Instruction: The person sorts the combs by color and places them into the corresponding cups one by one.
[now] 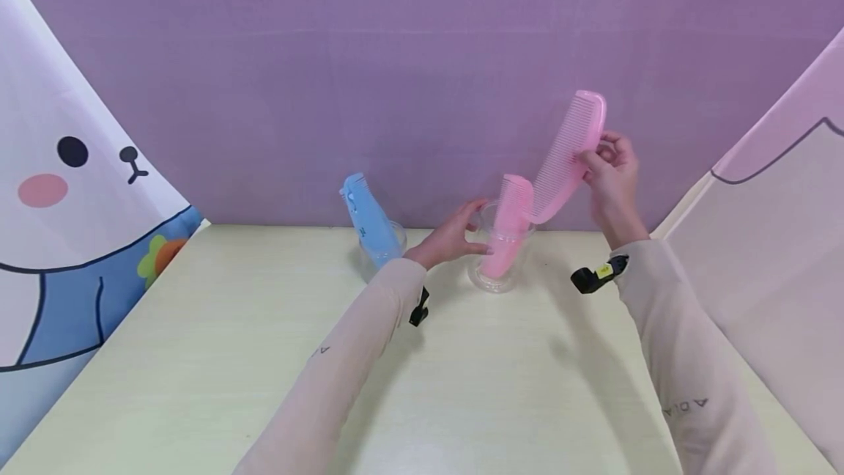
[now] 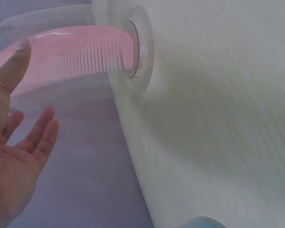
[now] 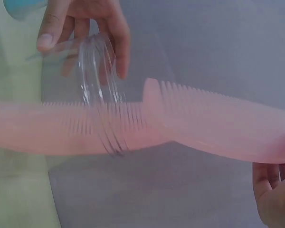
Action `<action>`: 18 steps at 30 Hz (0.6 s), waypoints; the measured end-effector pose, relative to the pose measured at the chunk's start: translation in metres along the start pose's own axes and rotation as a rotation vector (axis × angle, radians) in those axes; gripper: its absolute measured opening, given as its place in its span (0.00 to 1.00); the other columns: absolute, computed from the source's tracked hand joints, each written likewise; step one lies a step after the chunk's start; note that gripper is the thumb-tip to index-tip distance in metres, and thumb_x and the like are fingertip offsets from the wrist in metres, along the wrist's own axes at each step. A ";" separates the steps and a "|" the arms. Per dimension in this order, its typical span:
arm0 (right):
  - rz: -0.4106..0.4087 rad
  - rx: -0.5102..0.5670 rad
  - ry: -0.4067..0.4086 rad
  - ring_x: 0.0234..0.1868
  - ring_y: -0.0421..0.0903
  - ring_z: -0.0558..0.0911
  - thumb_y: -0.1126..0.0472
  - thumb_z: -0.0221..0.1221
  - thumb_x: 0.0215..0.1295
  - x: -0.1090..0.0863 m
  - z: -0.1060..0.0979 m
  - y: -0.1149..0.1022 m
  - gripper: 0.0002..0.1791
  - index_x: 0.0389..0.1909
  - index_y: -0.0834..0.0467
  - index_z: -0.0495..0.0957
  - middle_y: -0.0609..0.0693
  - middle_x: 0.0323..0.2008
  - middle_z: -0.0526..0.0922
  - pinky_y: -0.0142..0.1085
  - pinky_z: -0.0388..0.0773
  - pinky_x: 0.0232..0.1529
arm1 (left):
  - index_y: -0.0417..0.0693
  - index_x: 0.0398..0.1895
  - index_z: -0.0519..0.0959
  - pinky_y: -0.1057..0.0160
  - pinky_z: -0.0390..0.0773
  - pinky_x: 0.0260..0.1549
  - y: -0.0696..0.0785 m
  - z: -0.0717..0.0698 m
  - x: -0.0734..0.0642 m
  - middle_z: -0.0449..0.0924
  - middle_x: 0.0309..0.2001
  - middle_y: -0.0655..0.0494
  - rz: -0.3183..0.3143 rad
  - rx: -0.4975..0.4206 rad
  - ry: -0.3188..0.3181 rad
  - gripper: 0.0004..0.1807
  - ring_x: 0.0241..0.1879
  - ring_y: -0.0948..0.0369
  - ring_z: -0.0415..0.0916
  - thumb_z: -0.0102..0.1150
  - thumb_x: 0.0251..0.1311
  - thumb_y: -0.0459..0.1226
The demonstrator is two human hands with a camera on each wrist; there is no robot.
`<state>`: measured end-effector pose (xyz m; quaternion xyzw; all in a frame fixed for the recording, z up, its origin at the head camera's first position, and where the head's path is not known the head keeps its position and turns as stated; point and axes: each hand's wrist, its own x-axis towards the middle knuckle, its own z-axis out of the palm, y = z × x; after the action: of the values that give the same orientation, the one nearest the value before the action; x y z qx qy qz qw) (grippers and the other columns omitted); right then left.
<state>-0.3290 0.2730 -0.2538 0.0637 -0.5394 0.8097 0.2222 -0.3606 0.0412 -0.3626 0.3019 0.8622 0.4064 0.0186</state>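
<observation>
My right hand (image 1: 613, 174) pinches a large pink comb (image 1: 570, 156) by its spine, thumb in front. The comb is tilted, its lower end at the rim of a clear plastic cup (image 1: 493, 284). Inside that cup leans another pink comb (image 2: 80, 50), its top sticking out above the rim. My left hand (image 1: 451, 237) holds the cup near its rim from the left, the thumb on the near side and the fingers round the far side. In the right wrist view, the held comb (image 3: 218, 123) overlaps the end of the comb in the cup (image 3: 38, 128).
Left of my left hand, a blue comb (image 1: 372, 222) leans in a second clear cup (image 1: 400, 233). Both cups stand on the pale table (image 1: 461, 387), close to the purple backdrop (image 1: 422, 94). Printed cloth panels (image 1: 72, 240) flank the table.
</observation>
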 end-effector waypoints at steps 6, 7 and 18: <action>-0.054 -0.010 0.059 0.32 0.40 0.75 0.78 0.55 0.54 -0.001 0.008 0.015 0.15 0.35 0.55 0.71 0.48 0.29 0.76 0.27 0.75 0.25 | 0.52 0.69 0.49 0.53 0.74 0.52 -0.001 0.000 0.001 0.53 0.68 0.52 0.013 0.010 0.002 0.49 0.55 0.51 0.70 0.69 0.46 0.40; -0.055 -0.019 0.063 0.30 0.39 0.76 0.78 0.54 0.53 -0.001 0.009 0.018 0.15 0.34 0.54 0.71 0.48 0.29 0.76 0.26 0.75 0.25 | 0.52 0.69 0.50 0.53 0.74 0.52 -0.001 0.000 0.001 0.54 0.68 0.52 0.018 0.015 0.004 0.49 0.54 0.51 0.70 0.69 0.46 0.40; -0.027 -0.171 -0.009 0.31 0.38 0.77 0.77 0.54 0.54 -0.014 0.010 0.044 0.15 0.33 0.53 0.71 0.46 0.31 0.76 0.25 0.76 0.28 | 0.51 0.70 0.50 0.54 0.74 0.53 -0.001 0.001 0.001 0.55 0.67 0.51 0.020 0.026 0.011 0.50 0.54 0.51 0.71 0.69 0.45 0.40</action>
<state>-0.3367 0.2458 -0.2918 0.0554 -0.6068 0.7572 0.2352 -0.3618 0.0416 -0.3636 0.3084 0.8645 0.3969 0.0056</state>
